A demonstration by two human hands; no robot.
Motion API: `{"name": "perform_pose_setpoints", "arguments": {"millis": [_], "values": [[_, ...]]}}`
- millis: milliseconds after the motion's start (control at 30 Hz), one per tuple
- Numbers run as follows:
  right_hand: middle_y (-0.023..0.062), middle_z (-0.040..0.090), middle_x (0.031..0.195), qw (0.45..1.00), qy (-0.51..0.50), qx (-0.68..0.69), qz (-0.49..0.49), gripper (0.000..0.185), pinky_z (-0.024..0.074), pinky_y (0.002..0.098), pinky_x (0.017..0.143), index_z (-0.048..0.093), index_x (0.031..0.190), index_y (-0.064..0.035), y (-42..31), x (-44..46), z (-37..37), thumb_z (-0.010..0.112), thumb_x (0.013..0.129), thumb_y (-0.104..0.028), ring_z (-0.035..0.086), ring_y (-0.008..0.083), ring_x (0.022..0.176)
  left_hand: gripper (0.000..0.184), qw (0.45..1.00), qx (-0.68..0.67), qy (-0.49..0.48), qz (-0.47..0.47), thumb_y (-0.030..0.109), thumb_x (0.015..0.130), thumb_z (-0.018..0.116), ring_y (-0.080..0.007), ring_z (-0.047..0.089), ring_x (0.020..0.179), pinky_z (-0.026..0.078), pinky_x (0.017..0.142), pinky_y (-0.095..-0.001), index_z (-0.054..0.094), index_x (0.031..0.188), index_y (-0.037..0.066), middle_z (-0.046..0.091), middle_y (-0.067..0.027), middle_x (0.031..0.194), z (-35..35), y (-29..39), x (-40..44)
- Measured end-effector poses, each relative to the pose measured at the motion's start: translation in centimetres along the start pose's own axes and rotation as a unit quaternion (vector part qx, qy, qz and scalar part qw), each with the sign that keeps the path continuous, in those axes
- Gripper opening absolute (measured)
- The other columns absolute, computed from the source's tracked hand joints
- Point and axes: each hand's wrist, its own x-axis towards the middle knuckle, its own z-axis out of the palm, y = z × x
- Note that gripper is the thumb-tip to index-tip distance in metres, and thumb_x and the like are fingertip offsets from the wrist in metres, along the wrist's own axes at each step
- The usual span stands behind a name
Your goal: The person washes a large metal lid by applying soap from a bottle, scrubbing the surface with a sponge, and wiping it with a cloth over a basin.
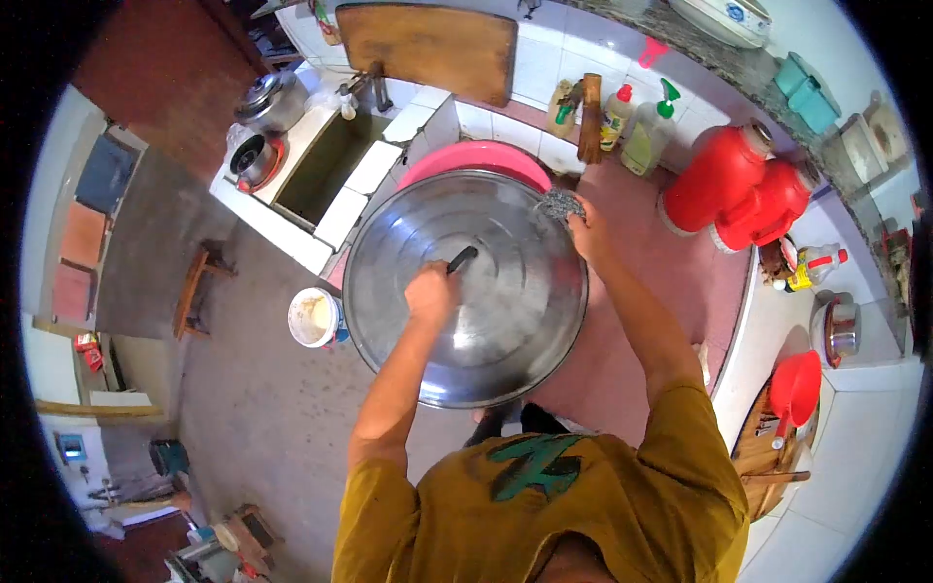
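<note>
A large round metal lid (pixel 505 321) lies in front of me, partly over a pink basin (pixel 486 154). My left hand (pixel 431 293) is closed around the black handle (pixel 463 258) at the lid's middle. At the lid's upper right edge, my right hand (pixel 586 229) grips a grey metal scouring pad (pixel 559 204), which touches the rim. A white bucket (pixel 315 318) with pale contents is just left of the lid.
Behind is a sink (pixel 330 173) with a wooden board (pixel 428 51) against the wall. Bottles (pixel 615 117) and a green-topped sprayer (pixel 649 131) stand at the back, with red thermoses (pixel 714 180) to the right. A red ladle (pixel 796 387) lies far right.
</note>
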Motion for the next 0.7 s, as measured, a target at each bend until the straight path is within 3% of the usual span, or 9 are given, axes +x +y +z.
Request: {"name": "perform_pose_setpoints", "arguments": {"millis": [33,100,167,267,367,433,533,600,700], "values": [[0.0092,0.069,0.096,0.998,0.024,-0.04,-0.038,0.047,0.0517,0.0322,0.075,0.052,0.138,-0.0095,0.0,0.1,-1.4,0.056,0.091,-0.007,0.065,0.0194,0.083,0.023,1.0,0.004,0.005,0.001,0.028,0.085,0.065,-0.0362,0.066,0.085,0.053,0.073,-0.0465,0.067,0.095,0.008,0.067,-0.0151,0.095,0.5,0.0,0.0],[0.0137,0.067,0.11,0.982,-0.024,-0.187,0.021,0.047,0.0511,0.0391,0.082,0.056,0.135,-0.0149,-0.5,-0.2,-5.0,0.058,0.088,-0.011,0.065,0.0303,0.093,0.024,1.0,0.01,0.013,-0.005,0.029,0.085,0.066,-0.0363,0.067,0.084,0.053,0.071,-0.047,0.067,0.095,0.008,0.067,-0.0147,0.094,1.3,0.4,0.0],[0.0109,0.066,0.122,0.952,-0.059,-0.293,0.06,0.049,0.0507,0.0441,0.087,0.058,0.134,-0.0229,0.5,-0.2,-7.4,0.06,0.086,-0.013,0.064,0.0369,0.1,0.024,0.999,0.021,0.015,-0.024,0.03,0.085,0.066,-0.0365,0.067,0.083,0.053,0.07,-0.0476,0.066,0.095,0.007,0.067,-0.0145,0.092,1.8,0.4,0.0],[0.0133,0.061,0.13,0.894,-0.076,-0.426,-0.119,0.059,0.0485,0.0433,0.093,0.051,0.14,-0.0228,9.1,-0.5,-9.9,0.065,0.082,-0.016,0.061,0.0372,0.109,0.023,0.999,0.029,0.018,-0.037,0.028,0.084,0.068,-0.0367,0.066,0.082,0.053,0.07,-0.048,0.066,0.094,0.007,0.066,-0.0147,0.09,2.5,0.3,-0.5],[0.0203,0.054,0.135,0.846,-0.182,-0.479,-0.149,0.078,0.0453,0.0429,0.099,0.04,0.146,-0.0137,7.5,-1.4,-12.6,0.073,0.075,-0.017,0.056,0.0401,0.116,0.022,0.998,0.014,0.065,-0.009,0.024,0.083,0.069,-0.0369,0.066,0.081,0.052,0.07,-0.048,0.065,0.095,0.007,0.066,-0.0154,0.089,3.1,-0.4,-0.9],[0.0248,0.049,0.139,0.92,-0.111,-0.375,-0.035,0.088,0.0407,0.0431,0.105,0.034,0.146,-0.0055,6.3,1.0,-13.3,0.077,0.07,-0.017,0.05,0.0421,0.123,0.022,0.999,0.015,0.039,-0.015,0.024,0.083,0.068,-0.0368,0.065,0.083,0.052,0.07,-0.048,0.064,0.096,0.006,0.066,-0.0154,0.09,2.7,-0.5,-1.1],[0.0288,0.046,0.139,0.979,0.099,-0.167,0.055,0.092,0.0363,0.0457,0.109,0.031,0.144,0.0055,3.5,9.6,-15.4,0.08,0.069,-0.016,0.047,0.0447,0.127,0.023,0.998,0.027,0.041,-0.026,0.024,0.084,0.068,-0.0368,0.065,0.085,0.052,0.072,-0.0479,0.064,0.098,0.006,0.066,-0.0155,0.091,2.6,0.4,-1.3],[0.0283,0.05,0.135,0.95,0.23,-0.212,0.003,0.072,0.037,0.044,0.109,0.045,0.138,0.0028,0.7,13.7,-16.6,0.074,0.077,-0.02,0.048,0.0429,0.126,0.023,0.998,0.043,0.037,-0.035,0.024,0.085,0.067,-0.0368,0.065,0.086,0.053,0.073,-0.0478,0.064,0.099,0.006,0.066,-0.0155,0.093,2.5,0.4,-1.6],[0.0284,0.053,0.132,0.894,0.295,-0.335,-0.038,0.064,0.0392,0.0456,0.106,0.052,0.128,0.0061,5.7,20.5,-17.6,0.071,0.083,-0.035,0.051,0.043,0.123,0.023,0.997,0.056,0.018,-0.058,0.024,0.085,0.067,-0.037,0.065,0.087,0.053,0.074,-0.0475,0.063,0.1,0.006,0.065,-0.0158,0.095,2.4,0.9,-1.6]]}}
